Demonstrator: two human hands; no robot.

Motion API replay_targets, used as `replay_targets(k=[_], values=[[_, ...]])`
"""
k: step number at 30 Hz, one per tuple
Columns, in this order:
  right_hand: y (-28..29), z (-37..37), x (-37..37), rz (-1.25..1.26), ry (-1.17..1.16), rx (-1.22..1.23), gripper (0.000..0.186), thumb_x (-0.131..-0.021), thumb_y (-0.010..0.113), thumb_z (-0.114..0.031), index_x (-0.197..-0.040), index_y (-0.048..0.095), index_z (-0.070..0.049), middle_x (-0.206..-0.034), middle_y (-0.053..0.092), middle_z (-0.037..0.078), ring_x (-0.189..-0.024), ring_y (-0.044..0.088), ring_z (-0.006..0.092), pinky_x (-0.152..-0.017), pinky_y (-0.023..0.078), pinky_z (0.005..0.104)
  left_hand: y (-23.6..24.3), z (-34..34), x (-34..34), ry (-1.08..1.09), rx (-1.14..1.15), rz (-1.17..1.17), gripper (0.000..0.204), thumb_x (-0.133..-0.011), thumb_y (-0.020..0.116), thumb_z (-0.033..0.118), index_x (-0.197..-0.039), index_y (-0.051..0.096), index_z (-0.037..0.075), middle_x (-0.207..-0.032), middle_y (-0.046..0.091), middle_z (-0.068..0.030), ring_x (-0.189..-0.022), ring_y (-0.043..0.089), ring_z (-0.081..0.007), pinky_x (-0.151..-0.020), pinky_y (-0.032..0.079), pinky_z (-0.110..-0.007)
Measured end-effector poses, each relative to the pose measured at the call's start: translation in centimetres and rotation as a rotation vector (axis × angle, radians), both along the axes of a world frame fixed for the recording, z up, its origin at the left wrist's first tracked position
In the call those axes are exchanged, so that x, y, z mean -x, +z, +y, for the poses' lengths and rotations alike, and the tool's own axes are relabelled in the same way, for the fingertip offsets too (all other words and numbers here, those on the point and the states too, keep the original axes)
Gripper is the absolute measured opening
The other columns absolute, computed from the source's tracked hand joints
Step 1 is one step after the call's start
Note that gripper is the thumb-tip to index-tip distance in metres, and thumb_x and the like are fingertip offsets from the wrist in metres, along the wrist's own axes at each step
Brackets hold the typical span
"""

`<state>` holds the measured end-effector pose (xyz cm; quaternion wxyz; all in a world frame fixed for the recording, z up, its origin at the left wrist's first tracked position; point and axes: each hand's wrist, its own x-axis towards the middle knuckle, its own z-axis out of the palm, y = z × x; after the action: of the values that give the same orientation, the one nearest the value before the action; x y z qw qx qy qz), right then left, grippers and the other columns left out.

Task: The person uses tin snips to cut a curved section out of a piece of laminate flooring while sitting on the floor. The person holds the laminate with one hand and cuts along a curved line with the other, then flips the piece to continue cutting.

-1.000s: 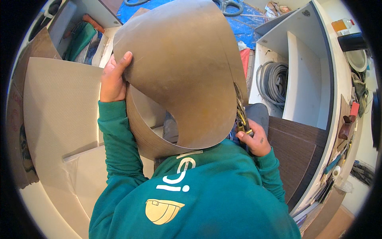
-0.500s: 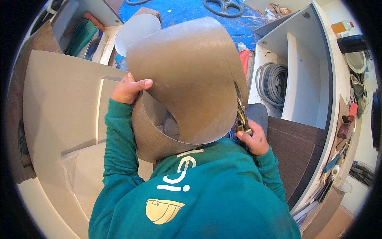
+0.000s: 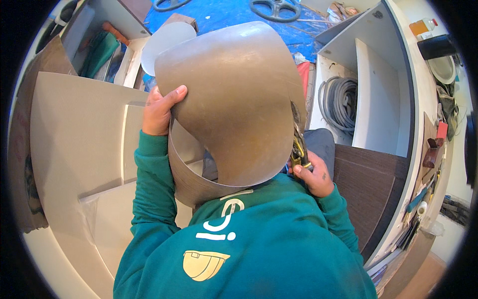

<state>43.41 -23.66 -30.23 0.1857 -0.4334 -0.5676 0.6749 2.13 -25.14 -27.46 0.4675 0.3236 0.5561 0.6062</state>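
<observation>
A large, thin brown-grey sheet, curled into a loop, stands across my lap. My left hand grips its left edge, thumb on the near face and fingers behind. In my right hand is a pair of snips with dark jaws and yellow-and-black handles, fingers closed round them. The jaws lie at the sheet's right edge; whether they bite into it I cannot tell. The lower part of the loop rests against my green sweatshirt.
A coil of grey hose sits in an open white cabinet at right. Beige boards stand at left. A pale rounded sheet piece and a black handwheel lie near the blue tarp. Hand tools line the right-hand ledge.
My left hand has shifted slightly to the right and turned more upright on the sheet's edge. The sheet has tilted a little. My right hand still holds the snips at its right edge.
</observation>
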Motion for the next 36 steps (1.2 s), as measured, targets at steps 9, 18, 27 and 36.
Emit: replay_targets(k=[9,18,27,36], values=[[-0.7,-0.4,0.3,-0.016,-0.042,-0.045,0.028,-0.092,0.07,-0.026,-0.105,0.065,-0.001,-0.087,0.062,0.005,-0.081,0.054,0.0131,-0.076,0.047,0.0302,-2.7,1.5,1.2,0.034,0.05,0.011,0.048,-0.091,0.074,0.014,-0.132,0.058,-0.004,-0.122,0.069,-0.0137,-0.106,0.067,-0.0209,-0.096,0.052,-0.033],[-0.6,-0.4,0.1,-0.103,-0.027,-0.064,0.028,-0.091,0.071,-0.026,-0.102,0.064,-0.001,-0.081,0.06,0.004,-0.076,0.053,0.0131,-0.07,0.045,0.0314,-3.1,1.2,1.2,0.073,0.022,-0.008,0.045,-0.091,0.073,0.014,-0.129,0.06,-0.005,-0.119,0.07,-0.0136,-0.106,0.068,-0.021,-0.096,0.052,-0.033],[0.3,-0.1,0.5,-0.172,-0.039,-0.158,0.029,-0.091,0.072,-0.024,-0.105,0.065,0.0,-0.079,0.061,0.003,-0.073,0.052,0.012,-0.067,0.045,0.0307,-1.2,1.2,0.3,0.048,0.047,-0.002,0.047,-0.089,0.074,0.015,-0.129,0.06,-0.005,-0.117,0.07,-0.0143,-0.101,0.068,-0.0201,-0.092,0.053,-0.032],[0.4,0.2,0.7,-0.148,-0.027,-0.159,0.031,-0.092,0.071,-0.024,-0.111,0.065,0.001,-0.079,0.063,0.003,-0.074,0.055,0.0113,-0.069,0.047,0.0301,-1.0,1.4,0.3,0.023,0.022,-0.027,0.047,-0.088,0.076,0.013,-0.129,0.061,-0.004,-0.118,0.07,-0.0134,-0.103,0.068,-0.02,-0.095,0.052,-0.032]])
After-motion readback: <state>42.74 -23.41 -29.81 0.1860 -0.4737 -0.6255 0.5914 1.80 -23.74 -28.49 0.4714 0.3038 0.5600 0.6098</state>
